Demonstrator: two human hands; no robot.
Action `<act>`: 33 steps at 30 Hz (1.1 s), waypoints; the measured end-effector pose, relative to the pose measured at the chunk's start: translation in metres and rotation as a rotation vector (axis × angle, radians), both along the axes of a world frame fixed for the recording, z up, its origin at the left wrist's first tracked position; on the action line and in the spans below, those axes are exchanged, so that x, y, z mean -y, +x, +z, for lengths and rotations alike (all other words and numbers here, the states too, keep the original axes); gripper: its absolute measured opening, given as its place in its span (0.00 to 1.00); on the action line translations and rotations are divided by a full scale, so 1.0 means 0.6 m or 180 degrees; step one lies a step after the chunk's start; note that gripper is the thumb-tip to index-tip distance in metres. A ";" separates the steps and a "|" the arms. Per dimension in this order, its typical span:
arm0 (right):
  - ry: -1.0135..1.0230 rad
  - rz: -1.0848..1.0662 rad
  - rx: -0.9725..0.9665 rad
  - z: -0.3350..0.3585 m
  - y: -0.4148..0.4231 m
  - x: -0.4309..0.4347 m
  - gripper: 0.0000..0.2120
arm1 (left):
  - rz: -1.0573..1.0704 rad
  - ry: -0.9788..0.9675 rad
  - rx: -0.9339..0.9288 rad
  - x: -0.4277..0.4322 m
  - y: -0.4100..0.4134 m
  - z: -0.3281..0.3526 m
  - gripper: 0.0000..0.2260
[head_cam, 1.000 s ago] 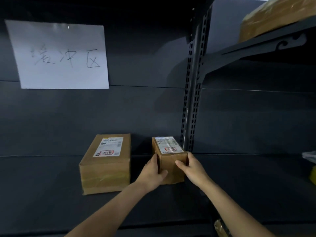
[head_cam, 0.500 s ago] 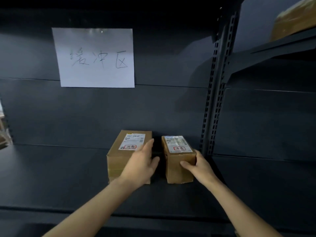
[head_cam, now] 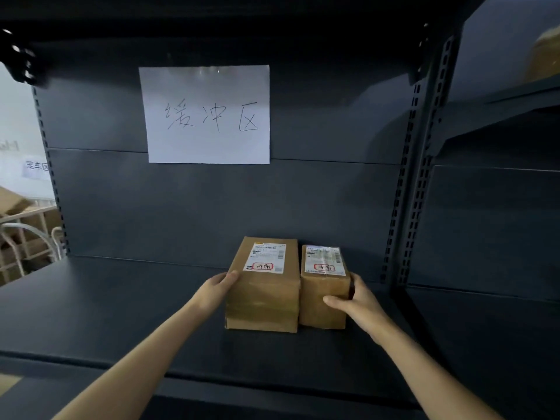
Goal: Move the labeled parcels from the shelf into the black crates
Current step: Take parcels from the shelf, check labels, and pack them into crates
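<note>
**A:** What's on the far left?

**B:** Past the end of the rack, a pale wall with a small notice (head_cam: 36,168), some cardboard boxes (head_cam: 15,204) and a light metal frame (head_cam: 27,234), all blurred.

**A:** And the parcels?

**B:** There are two, side by side and touching, standing on the shelf board (head_cam: 121,313) towards its right end. The left hand (head_cam: 216,291) lies against the left side of the larger parcel (head_cam: 266,295), with its thumb at the front-left edge near the top. The fingers run along that side, flat rather than hooked. This box is taped shut, so what it holds can't be seen. A white label (head_cam: 266,258) with a red stamp sits on its top.

**A:** The other one?

**B:** The smaller parcel (head_cam: 323,301) is narrower and a little lower. It is also sealed and carries its own stamped label (head_cam: 325,260). The right hand (head_cam: 356,301) grips it, with the thumb across the front face and the fingers wrapped round the right side.

**A:** The shelf itself?

**B:** The board is dark grey metal, and so is the back panel (head_cam: 181,207). A white paper sign (head_cam: 207,115) with three handwritten characters is fixed to the panel above the parcels. A slotted upright (head_cam: 409,192) stands just right of the smaller parcel.

**A:** Beyond that?

**B:** There is a neighbouring bay with an upper shelf (head_cam: 500,107). A brown box (head_cam: 545,59) sits on it, too blurred to read.
</note>
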State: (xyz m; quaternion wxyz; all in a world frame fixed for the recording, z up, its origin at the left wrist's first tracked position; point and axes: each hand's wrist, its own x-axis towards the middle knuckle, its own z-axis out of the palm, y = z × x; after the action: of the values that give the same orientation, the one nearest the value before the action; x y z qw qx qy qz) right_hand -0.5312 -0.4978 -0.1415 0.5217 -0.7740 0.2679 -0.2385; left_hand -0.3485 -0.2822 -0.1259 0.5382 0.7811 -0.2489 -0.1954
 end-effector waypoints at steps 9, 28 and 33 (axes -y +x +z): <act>0.0370 0.0023 0.0208 0.010 -0.004 -0.005 0.39 | -0.0325 -0.0470 -0.0211 0.007 -0.010 -0.003 0.19; -0.0385 -0.0171 0.0228 -0.064 -0.023 -0.021 0.33 | -0.0542 -0.0393 0.0843 -0.009 -0.019 -0.092 0.37; -0.0324 -0.0203 0.0067 -0.062 -0.022 -0.024 0.34 | -0.0445 -0.0259 0.0870 -0.004 -0.019 -0.095 0.36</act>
State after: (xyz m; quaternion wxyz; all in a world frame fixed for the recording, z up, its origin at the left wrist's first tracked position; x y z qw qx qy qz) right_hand -0.5445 -0.4833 -0.1788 0.4767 -0.7881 0.2745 -0.2764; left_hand -0.3596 -0.2798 -0.1828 0.5156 0.7588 -0.3814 -0.1140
